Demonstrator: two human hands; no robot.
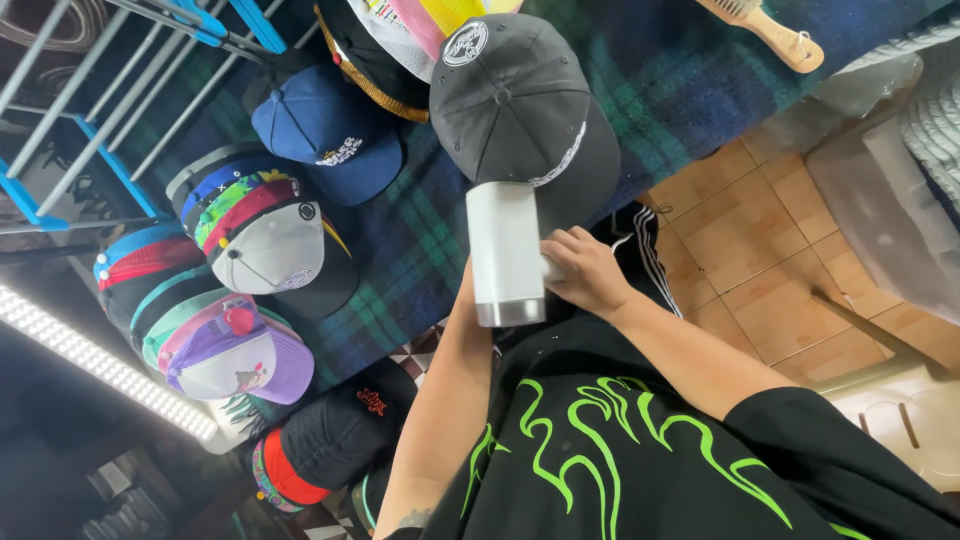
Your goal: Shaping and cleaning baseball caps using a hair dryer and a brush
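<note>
white steel tumbler (506, 252) held by right hand (583, 270) over caps.

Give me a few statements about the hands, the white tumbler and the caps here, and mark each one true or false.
1. The right hand grips the white tumbler. True.
2. The tumbler lies on the floor tiles. False: it is held up in front of a dark grey cap.
3. A blue cap lies on the plaid cloth. True.
4. The brush is in the left hand. False: it lies on the cloth; the left hand is hidden behind the tumbler.
</note>
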